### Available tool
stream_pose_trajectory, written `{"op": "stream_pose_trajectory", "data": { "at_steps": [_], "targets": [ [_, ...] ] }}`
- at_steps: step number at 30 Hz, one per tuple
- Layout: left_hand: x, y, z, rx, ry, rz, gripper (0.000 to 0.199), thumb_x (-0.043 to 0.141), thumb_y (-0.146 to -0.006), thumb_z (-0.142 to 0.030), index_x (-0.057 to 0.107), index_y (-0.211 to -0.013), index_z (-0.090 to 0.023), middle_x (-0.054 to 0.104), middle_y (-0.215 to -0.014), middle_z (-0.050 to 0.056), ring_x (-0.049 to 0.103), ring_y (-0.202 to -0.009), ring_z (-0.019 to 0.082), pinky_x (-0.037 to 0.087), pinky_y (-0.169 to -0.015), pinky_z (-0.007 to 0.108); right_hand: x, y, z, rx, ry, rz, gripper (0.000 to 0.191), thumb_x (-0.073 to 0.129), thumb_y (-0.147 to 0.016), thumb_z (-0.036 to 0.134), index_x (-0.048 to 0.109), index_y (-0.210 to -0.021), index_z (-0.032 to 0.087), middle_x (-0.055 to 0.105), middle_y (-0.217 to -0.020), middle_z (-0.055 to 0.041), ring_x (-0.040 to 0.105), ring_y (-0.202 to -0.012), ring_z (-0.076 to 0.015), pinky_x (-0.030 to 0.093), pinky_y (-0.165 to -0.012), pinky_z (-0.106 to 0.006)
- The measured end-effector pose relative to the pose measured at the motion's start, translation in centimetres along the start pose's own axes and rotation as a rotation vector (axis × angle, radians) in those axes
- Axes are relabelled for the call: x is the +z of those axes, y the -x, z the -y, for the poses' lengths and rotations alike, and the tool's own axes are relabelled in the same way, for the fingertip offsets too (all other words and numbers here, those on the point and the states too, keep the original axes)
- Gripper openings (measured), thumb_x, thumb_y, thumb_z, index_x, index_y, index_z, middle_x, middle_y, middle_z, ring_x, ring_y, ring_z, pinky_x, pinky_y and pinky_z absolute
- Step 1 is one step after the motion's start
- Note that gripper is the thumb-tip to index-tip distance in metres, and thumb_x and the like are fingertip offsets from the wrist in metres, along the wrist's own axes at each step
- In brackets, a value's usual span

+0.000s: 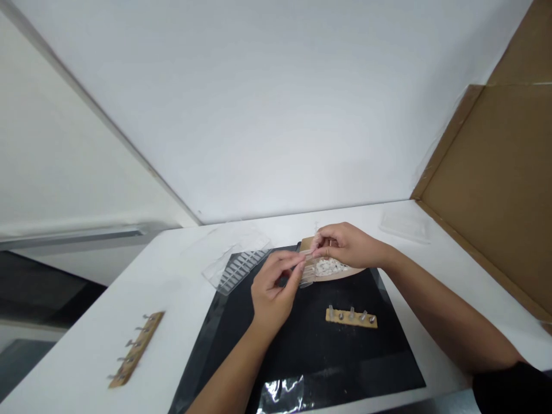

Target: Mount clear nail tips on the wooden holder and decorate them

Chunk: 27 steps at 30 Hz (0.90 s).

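Observation:
My left hand [276, 284] is closed in a pinch above the black mat, its thumb and forefinger at one end of a small thin pale strip [306, 252]. From the other side, my right hand [342, 244] pinches at the same strip, fingertips close to those of the left. The strip is too small to name. Just below it lie clear plastic pieces [307, 277], partly hidden by my left hand. Under my right hand is a tan-rimmed holder [345, 274] full of small white bits [330, 266].
On the black mat [328, 362] lies a wooden strip [352, 318] with several small upright pegs. A similar strip [137, 351] is at left on the white table [172, 293]. A clear compartment tray [244, 269] and a clear lid [405, 226] lie farther back. Cardboard [495, 184] stands at right.

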State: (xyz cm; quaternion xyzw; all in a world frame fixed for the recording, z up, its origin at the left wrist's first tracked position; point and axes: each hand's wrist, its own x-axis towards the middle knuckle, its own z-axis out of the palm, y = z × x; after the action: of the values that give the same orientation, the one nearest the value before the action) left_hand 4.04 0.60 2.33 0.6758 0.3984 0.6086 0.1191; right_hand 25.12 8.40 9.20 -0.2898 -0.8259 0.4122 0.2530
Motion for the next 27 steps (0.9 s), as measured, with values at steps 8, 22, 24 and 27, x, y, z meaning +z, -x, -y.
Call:
{"op": "stream_pose_trajectory", "data": {
  "at_steps": [8, 22, 24, 27],
  "targets": [
    [0.1, 0.5, 0.5, -0.171, 0.131, -0.072, 0.007, 0.078, -0.092, -0.025, 0.076, -0.095, -0.020, 0.074, -0.096, 0.006, 0.071, -0.089, 0.018, 0.058, -0.069, 0.024, 0.7, -0.2, -0.5, -0.003, -0.086, -0.030, 0.018, 0.073, -0.095, 0.041, 0.076, -0.097, 0.023, 0.079, -0.097, -0.0029, 0.071, -0.085, -0.0173, 0.053, -0.076, -0.029],
    [0.0, 0.6, 2.1, -0.403, 0.466, 0.033, 0.015, 0.083, -0.087, -0.032, 0.084, -0.096, -0.020, 0.075, -0.091, 0.005, 0.054, -0.053, 0.006, 0.043, -0.047, 0.020, 0.4, -0.4, -1.5, -0.002, -0.514, 0.099, 0.032, 0.091, -0.079, 0.043, 0.073, -0.089, 0.018, 0.080, -0.088, -0.0048, 0.075, -0.082, -0.0180, 0.061, -0.081, -0.034],
    [0.0, 0.7, 2.2, -0.402, 0.523, 0.067, 0.012, 0.084, -0.087, -0.029, 0.085, -0.097, -0.022, 0.075, -0.092, 0.006, 0.054, -0.055, 0.006, 0.042, -0.046, 0.020, 0.6, -0.5, -2.1, -0.022, -0.599, 0.155, 0.032, 0.093, -0.078, 0.040, 0.074, -0.090, 0.017, 0.080, -0.086, -0.0044, 0.075, -0.079, -0.0159, 0.061, -0.079, -0.032],
    [-0.1, 0.7, 2.1, -0.379, 0.563, 0.121, 0.010, 0.084, -0.087, -0.025, 0.086, -0.096, -0.023, 0.074, -0.087, 0.006, 0.055, -0.057, 0.008, 0.040, -0.046, 0.020, 1.1, -0.7, -2.9, -0.023, -0.687, 0.249, 0.032, 0.093, -0.079, 0.038, 0.074, -0.091, 0.016, 0.079, -0.086, -0.0039, 0.074, -0.077, -0.0136, 0.060, -0.077, -0.028]
  ]
}}
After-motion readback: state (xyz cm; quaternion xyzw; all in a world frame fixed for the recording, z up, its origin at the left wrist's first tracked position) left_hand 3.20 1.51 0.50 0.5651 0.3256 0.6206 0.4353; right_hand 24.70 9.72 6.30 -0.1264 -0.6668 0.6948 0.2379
